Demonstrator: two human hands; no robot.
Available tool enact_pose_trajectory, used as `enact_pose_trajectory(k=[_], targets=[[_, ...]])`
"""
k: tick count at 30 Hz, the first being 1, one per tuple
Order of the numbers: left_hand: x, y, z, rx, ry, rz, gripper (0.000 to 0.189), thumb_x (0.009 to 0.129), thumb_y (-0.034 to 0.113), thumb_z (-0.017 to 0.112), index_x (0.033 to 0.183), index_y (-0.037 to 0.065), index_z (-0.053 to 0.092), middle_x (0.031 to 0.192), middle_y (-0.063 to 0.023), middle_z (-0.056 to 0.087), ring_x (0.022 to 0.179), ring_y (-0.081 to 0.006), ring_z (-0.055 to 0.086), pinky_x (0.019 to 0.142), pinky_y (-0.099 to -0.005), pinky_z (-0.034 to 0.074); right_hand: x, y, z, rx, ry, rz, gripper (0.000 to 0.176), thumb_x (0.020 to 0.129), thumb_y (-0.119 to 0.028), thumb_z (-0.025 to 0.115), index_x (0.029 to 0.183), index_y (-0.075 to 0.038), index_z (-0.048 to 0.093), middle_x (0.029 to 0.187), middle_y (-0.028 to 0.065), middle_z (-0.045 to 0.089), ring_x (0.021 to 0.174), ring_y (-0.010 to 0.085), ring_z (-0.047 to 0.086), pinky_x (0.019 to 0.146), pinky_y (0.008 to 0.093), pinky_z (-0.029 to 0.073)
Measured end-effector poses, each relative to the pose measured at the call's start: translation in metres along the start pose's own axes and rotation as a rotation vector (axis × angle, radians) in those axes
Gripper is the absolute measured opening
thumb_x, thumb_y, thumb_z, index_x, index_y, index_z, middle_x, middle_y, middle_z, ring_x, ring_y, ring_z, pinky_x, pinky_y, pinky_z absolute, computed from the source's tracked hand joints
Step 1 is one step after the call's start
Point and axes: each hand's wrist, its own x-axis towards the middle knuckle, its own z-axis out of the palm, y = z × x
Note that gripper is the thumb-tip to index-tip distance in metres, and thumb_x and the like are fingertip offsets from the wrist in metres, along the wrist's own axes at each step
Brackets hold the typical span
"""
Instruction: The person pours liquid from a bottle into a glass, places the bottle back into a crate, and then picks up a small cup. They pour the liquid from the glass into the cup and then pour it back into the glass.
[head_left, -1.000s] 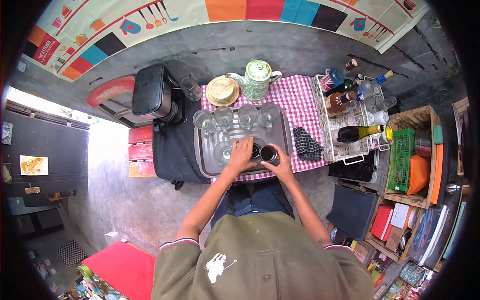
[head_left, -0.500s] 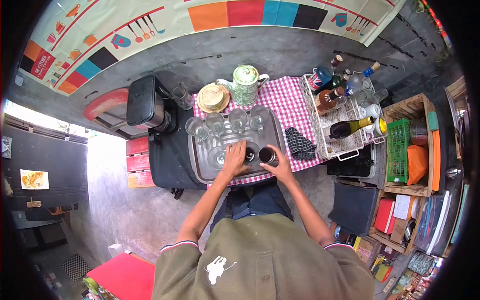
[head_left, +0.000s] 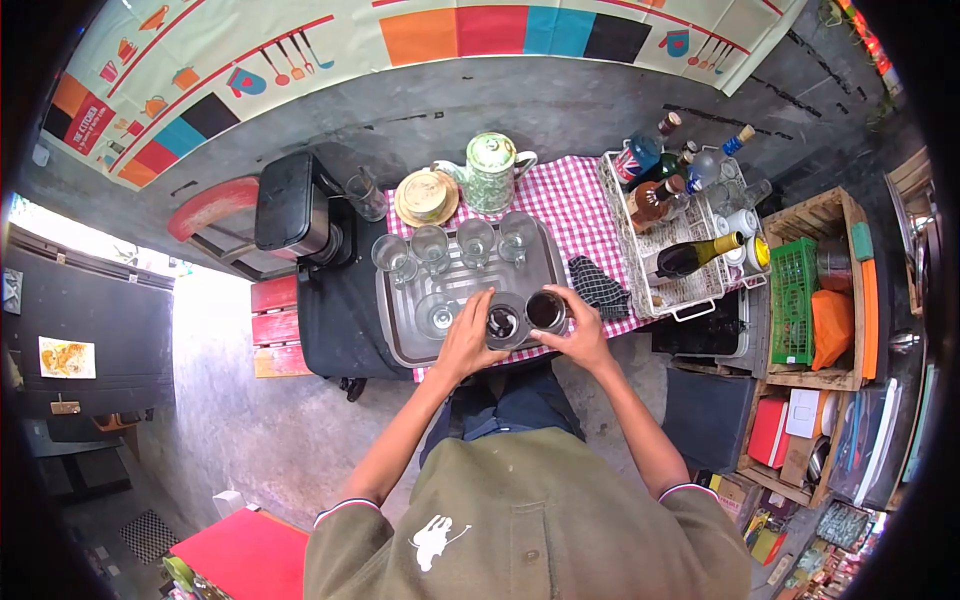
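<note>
My left hand (head_left: 467,337) curls round the left side of a glass (head_left: 504,325) with a little dark liquid at its bottom. My right hand (head_left: 582,332) grips a second glass (head_left: 546,311), which holds more dark liquid, with the thumb in front and the fingers behind. The two glasses are side by side over the front of the grey metal tray (head_left: 395,335). Left of my left hand stands another clear glass (head_left: 437,318). Along the tray's back are several clear glass mugs (head_left: 476,243).
Behind the tray stand a green speckled pot (head_left: 490,180) and a stack of saucers (head_left: 424,196). A dark checked cloth (head_left: 599,288) lies on the right, beside a white wire rack (head_left: 690,285) of bottles. A black coffee machine (head_left: 290,215) stands left.
My right hand has raised and tilted its glass slightly, moving a little right. My left hand has slid from over the left glass to its left side.
</note>
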Motion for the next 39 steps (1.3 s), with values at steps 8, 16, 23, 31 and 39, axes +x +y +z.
enact_pose_trajectory(k=[8,16,23,31,39], targets=[[-0.006,0.028,-0.027,-0.064,0.094,0.088,0.115,0.054,0.026,0.091,0.15,0.001,0.033,0.145,-0.0217,0.045,0.136,-0.0374,0.045,0.109,-0.0475,0.033,0.006,-0.04,-0.007,-0.011,-0.019,-0.038,0.069,0.068,-0.019,0.088,0.128,-0.001,0.058,0.116,0.0121,0.068,0.106,0.02,0.067,0.094,0.0337,0.053],[-0.017,0.033,-0.037,-0.214,0.172,0.06,0.118,0.057,0.028,0.092,0.151,0.0,0.027,0.144,-0.0205,0.046,0.135,-0.0364,0.046,0.111,-0.0472,0.034,0.009,-0.066,-0.006,0.022,-0.051,-0.055,0.068,0.067,-0.018,0.086,0.127,0.001,0.059,0.115,0.0121,0.068,0.106,0.019,0.067,0.09,0.0324,0.057],[-0.018,0.034,-0.04,-0.309,0.216,0.069,0.113,0.057,0.024,0.093,0.148,-0.002,0.03,0.143,-0.0223,0.044,0.136,-0.0382,0.044,0.116,-0.0457,0.034,0.01,-0.071,0.002,0.099,-0.066,-0.074,0.069,0.068,-0.02,0.088,0.127,0.002,0.059,0.115,0.015,0.069,0.106,0.0225,0.069,0.09,0.036,0.059],[-0.019,0.033,-0.049,-0.381,0.203,0.071,0.108,0.059,0.024,0.092,0.146,0.0,0.033,0.146,-0.0204,0.044,0.137,-0.0356,0.045,0.114,-0.0438,0.037,0.011,-0.077,0.008,0.112,-0.098,-0.051,0.069,0.069,-0.02,0.088,0.128,0.001,0.059,0.118,0.0138,0.068,0.108,0.0221,0.068,0.089,0.0359,0.06],[-0.023,0.035,-0.058,-0.481,0.191,0.025,0.114,0.06,0.023,0.093,0.149,0.001,0.025,0.142,-0.0206,0.051,0.129,-0.0325,0.055,0.109,-0.0422,0.044,0.012,-0.085,0.016,0.139,-0.094,-0.049,0.069,0.068,-0.021,0.088,0.128,0.0,0.06,0.118,0.0129,0.068,0.11,0.022,0.068,0.09,0.0366,0.06]])
